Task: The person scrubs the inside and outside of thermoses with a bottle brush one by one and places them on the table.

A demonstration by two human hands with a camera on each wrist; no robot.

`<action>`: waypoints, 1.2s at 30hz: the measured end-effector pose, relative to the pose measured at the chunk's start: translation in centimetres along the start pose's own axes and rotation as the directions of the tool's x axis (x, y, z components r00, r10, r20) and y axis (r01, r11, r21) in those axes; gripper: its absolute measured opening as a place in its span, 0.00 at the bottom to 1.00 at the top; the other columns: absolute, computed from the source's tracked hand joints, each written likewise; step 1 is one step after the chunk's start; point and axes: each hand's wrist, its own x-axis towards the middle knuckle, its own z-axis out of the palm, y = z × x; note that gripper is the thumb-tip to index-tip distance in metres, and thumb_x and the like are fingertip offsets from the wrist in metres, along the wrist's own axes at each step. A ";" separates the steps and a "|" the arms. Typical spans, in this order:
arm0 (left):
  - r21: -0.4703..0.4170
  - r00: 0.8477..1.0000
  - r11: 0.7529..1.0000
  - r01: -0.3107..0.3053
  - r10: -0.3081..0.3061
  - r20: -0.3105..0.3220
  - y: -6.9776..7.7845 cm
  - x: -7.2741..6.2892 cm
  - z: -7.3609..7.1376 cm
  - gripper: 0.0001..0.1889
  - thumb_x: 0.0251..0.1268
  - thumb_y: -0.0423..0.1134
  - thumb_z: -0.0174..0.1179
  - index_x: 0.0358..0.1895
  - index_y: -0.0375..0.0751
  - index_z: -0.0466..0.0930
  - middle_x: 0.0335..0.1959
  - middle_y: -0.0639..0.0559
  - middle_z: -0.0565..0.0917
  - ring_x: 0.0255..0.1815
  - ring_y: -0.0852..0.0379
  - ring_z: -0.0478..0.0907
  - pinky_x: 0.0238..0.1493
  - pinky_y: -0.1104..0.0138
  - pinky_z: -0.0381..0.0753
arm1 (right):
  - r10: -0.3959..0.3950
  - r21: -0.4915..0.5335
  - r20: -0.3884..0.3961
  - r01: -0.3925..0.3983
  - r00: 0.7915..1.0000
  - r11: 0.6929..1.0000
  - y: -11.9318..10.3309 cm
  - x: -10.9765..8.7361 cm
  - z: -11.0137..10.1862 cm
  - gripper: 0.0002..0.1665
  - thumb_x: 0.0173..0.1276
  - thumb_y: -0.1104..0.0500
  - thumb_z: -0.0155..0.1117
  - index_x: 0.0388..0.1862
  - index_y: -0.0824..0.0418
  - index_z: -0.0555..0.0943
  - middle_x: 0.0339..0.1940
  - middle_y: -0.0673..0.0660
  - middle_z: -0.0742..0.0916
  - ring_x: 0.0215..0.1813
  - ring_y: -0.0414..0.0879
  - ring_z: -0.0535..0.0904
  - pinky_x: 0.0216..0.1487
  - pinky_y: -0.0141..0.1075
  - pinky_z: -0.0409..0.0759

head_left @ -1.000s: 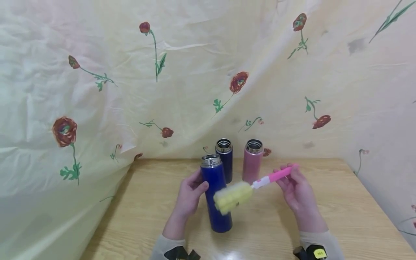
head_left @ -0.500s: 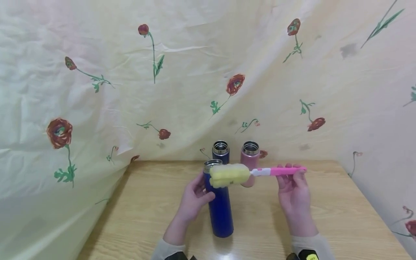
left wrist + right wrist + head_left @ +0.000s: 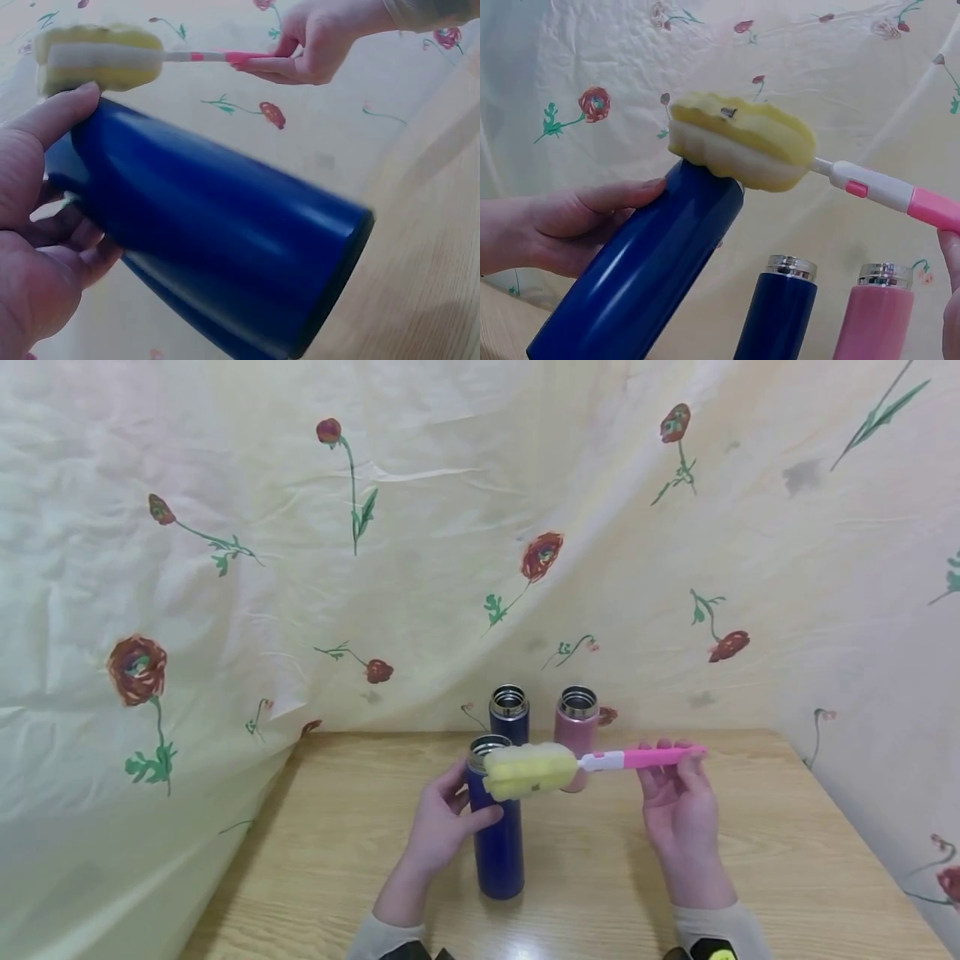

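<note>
My left hand [image 3: 442,822] grips a tall blue bottle [image 3: 498,860] near its open steel mouth, thumb across the front. The bottle's base looks lifted off the table, and the right wrist view shows it tilted. My right hand [image 3: 682,818] pinches the pink end of a bottle brush [image 3: 663,757] with a white neck. The brush's yellow and white sponge head [image 3: 742,142] lies sideways by the blue bottle's mouth, covering part of the rim in the head view. Whether sponge and rim touch, I cannot tell.
Behind stand a dark blue bottle [image 3: 510,722] and a pink bottle [image 3: 576,731], both with open steel mouths. The wooden table [image 3: 600,877] ends at a floral cloth [image 3: 442,568] that hangs behind and at the sides.
The brush has swung from a slant, sponge low, to nearly level and up by the blue bottle's mouth. The blue bottle's base has shifted slightly left over the last half second.
</note>
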 end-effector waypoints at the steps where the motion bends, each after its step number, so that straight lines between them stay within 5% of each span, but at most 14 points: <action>1: 0.005 1.000 1.000 -0.005 0.005 0.007 0.1 0.0 -0.1 0.46 0.55 0.24 0.77 0.80 0.31 0.66 0.68 0.37 0.80 0.65 0.46 0.82 0.64 0.58 0.84 | 0.009 0.004 -0.015 -0.009 1.000 1.000 0.0 0.1 0.0 0.10 0.81 0.56 0.60 0.51 0.63 0.77 0.46 0.60 0.86 0.51 0.57 0.90 0.64 0.42 0.83; 9: -0.093 0.997 0.994 -0.051 0.056 0.054 0.0 -0.3 -0.5 0.49 0.55 0.35 0.83 0.79 0.26 0.65 0.63 0.30 0.83 0.54 0.48 0.89 0.54 0.56 0.90 | 0.089 0.055 -0.069 -0.085 0.994 0.995 -0.3 0.5 -0.6 0.10 0.82 0.56 0.59 0.51 0.62 0.75 0.46 0.60 0.85 0.52 0.55 0.89 0.67 0.41 0.82; 21: -0.124 0.995 0.987 -0.101 0.098 -0.030 -0.1 -0.2 -1.2 0.46 0.57 0.34 0.81 0.74 0.17 0.66 0.52 0.50 0.89 0.49 0.56 0.87 0.50 0.64 0.90 | 0.210 -0.107 0.086 -0.201 0.974 0.974 -0.5 1.2 -1.8 0.10 0.86 0.60 0.52 0.51 0.67 0.77 0.47 0.62 0.87 0.54 0.56 0.89 0.67 0.43 0.82; 27: -0.107 0.993 0.989 -0.101 0.092 -0.080 0.4 -0.3 -0.9 0.38 0.62 0.31 0.74 0.72 0.16 0.68 0.53 0.50 0.88 0.53 0.56 0.85 0.54 0.64 0.89 | 0.261 -0.335 0.163 -0.196 0.951 0.922 -1.0 1.4 -2.7 0.15 0.90 0.60 0.45 0.52 0.64 0.79 0.47 0.60 0.88 0.54 0.54 0.90 0.62 0.43 0.85; 36: -0.072 0.976 0.995 -0.071 0.055 -0.209 0.9 0.6 -1.2 0.34 0.65 0.26 0.68 0.74 0.20 0.69 0.61 0.33 0.84 0.59 0.53 0.84 0.61 0.64 0.85 | 0.299 -0.514 0.123 -0.197 0.946 0.835 -1.1 1.8 -3.2 0.13 0.90 0.58 0.46 0.53 0.60 0.79 0.45 0.56 0.86 0.54 0.52 0.90 0.61 0.43 0.86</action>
